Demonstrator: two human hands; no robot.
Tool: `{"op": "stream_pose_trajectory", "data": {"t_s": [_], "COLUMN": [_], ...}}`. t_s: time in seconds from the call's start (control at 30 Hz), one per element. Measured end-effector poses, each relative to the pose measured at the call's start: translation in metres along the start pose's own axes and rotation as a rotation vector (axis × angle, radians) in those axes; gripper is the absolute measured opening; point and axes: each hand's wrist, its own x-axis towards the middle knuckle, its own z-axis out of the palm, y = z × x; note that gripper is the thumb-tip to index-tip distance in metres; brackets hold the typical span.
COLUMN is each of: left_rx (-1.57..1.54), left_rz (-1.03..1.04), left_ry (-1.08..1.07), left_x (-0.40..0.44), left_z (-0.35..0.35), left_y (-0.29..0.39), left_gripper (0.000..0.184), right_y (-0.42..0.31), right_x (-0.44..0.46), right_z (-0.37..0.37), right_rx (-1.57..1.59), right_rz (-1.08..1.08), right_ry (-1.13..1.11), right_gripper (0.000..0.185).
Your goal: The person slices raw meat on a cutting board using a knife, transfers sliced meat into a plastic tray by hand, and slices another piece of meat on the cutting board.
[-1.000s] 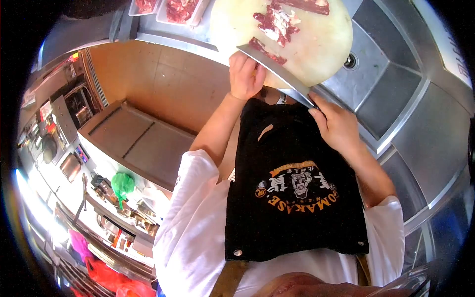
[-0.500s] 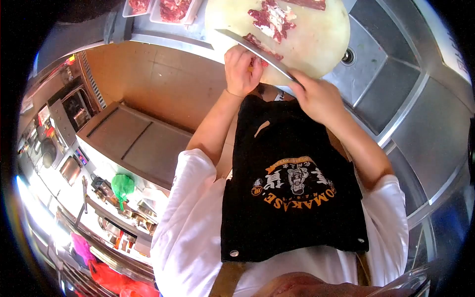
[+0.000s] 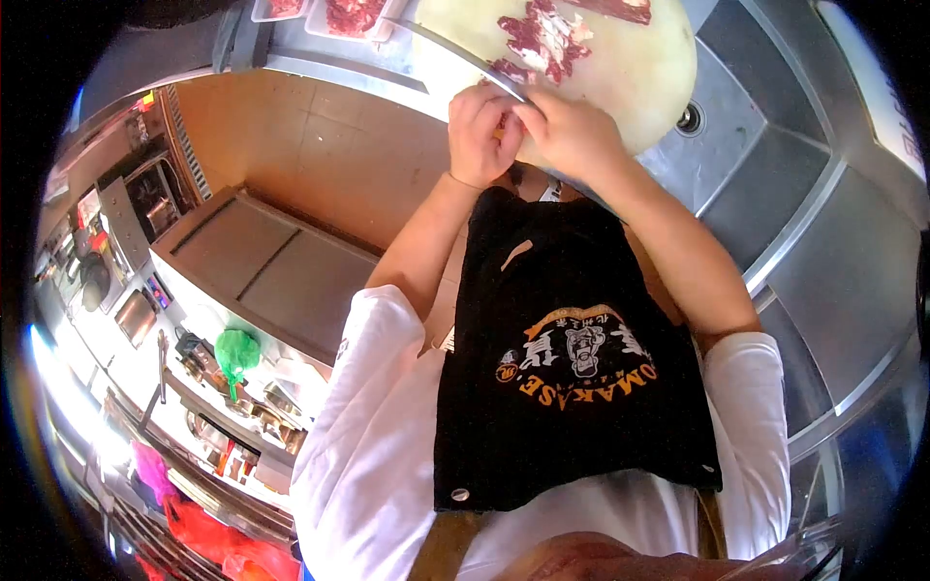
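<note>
My right hand (image 3: 578,133) is closed round the handle of a long knife (image 3: 455,50). Its blade slants up and left across the near edge of a round, pale cutting board (image 3: 639,97). Pressed close beside it, my left hand (image 3: 480,134) has curled fingers on a piece of raw meat, mostly hidden by the fingers and blade. Part of a meat strip (image 3: 511,71) shows just beyond the blade. Farther up the board lie a pile of red meat with white fat (image 3: 547,41) and another meat piece (image 3: 620,10).
Two white trays, one with cut meat (image 3: 351,17), stand at the board's upper left. A metal sink (image 3: 741,126) with a drain (image 3: 689,118) lies to the right. A steel-topped cabinet (image 3: 262,257) and a green bag (image 3: 235,353) are at the left.
My right hand has moved left and up toward my left hand, carrying the knife; the blade now reaches farther up and left, near the trays. The view has shifted slightly.
</note>
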Motion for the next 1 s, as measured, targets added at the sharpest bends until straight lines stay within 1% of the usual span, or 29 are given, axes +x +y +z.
{"op": "stream_pose_trajectory", "data": {"t_s": [0.03, 0.1, 0.17, 0.23, 0.27, 0.33, 0.37, 0.47, 0.57, 0.6, 0.63, 0.67, 0.73, 0.77, 0.83, 0.9, 0.97, 1.0], "left_rx": [0.000, -0.006, -0.024, -0.046, -0.040, -0.030, -0.025, -0.020, -0.019, 0.006, 0.033, 0.033, 0.017, 0.020, 0.027, 0.024, 0.013, 0.018], "left_rz": [-0.004, -0.010, -0.008, -0.019, -0.023, -0.006, -0.004, 0.006, 0.005, -0.008, -0.018, -0.020, 0.051, 0.045, 0.032, 0.039, 0.057, 0.049], "left_ry": [0.022, 0.076, 0.079, 0.084, 0.086, 0.053, 0.052, 0.050, 0.089, 0.041, -0.004, -0.004, 0.010, 0.007, -0.034, -0.017, 0.001, 0.003], "left_x": [-0.002, -0.002, -0.001, -0.004, -0.004, -0.004, -0.004, -0.005, -0.008, -0.009, -0.009, -0.008, -0.005, -0.004, -0.003, -0.002, -0.001, -0.004], "left_z": [0.002, 0.006, 0.007, 0.006, 0.004, 0.004, 0.004, 0.004, 0.006, 0.003, 0.002, 0.002, 0.001, 0.001, -0.001, 0.000, 0.000, 0.001], "left_y": [-0.001, -0.006, -0.004, -0.003, -0.003, -0.003, -0.004, -0.003, -0.004, -0.004, -0.006, -0.007, -0.008, -0.008, -0.008, -0.007, -0.007, -0.009], "left_gripper": [0.019, 0.018, 0.019, 0.020, 0.020, 0.021, 0.021, 0.022, 0.022, 0.020, 0.019, 0.019, 0.024, 0.024, 0.024, 0.023, 0.023, 0.023], "right_y": [0.001, 0.012, 0.054, 0.065, 0.069, 0.076, 0.074, 0.047, 0.025, 0.019, 0.018, 0.019, 0.018, 0.017, 0.012, 0.005, -0.003, 0.002], "right_x": [-0.005, -0.019, -0.079, -0.118, -0.117, -0.107, -0.098, -0.087, -0.119, -0.131, -0.139, -0.144, -0.140, -0.136, -0.105, -0.078, -0.062, -0.070], "right_z": [-0.002, -0.008, 0.006, -0.015, -0.020, -0.027, -0.020, -0.025, -0.035, -0.037, -0.037, -0.036, -0.036, -0.036, -0.025, -0.019, -0.025, -0.023], "right_rx": [0.000, 0.052, 0.005, 0.025, 0.027, 0.107, 0.129, 0.169, 0.065, 0.012, 0.001, -0.007, -0.022, -0.037, -0.033, -0.027, -0.023, -0.026], "right_rz": [0.000, 0.060, -0.011, 0.073, 0.068, 0.194, 0.179, 0.208, 0.012, 0.048, 0.038, 0.028, 0.046, 0.063, 0.021, -0.019, 0.084, 0.090], "right_ry": [0.010, -0.065, 0.148, 0.066, 0.061, -0.031, 0.054, 0.095, 0.109, 0.072, 0.075, 0.073, 0.062, 0.052, 0.079, 0.111, -0.042, -0.036], "right_gripper": [0.039, 0.040, 0.038, 0.038, 0.038, 0.040, 0.038, 0.037, 0.037, 0.039, 0.040, 0.041, 0.041, 0.041, 0.041, 0.040, 0.034, 0.034]}}
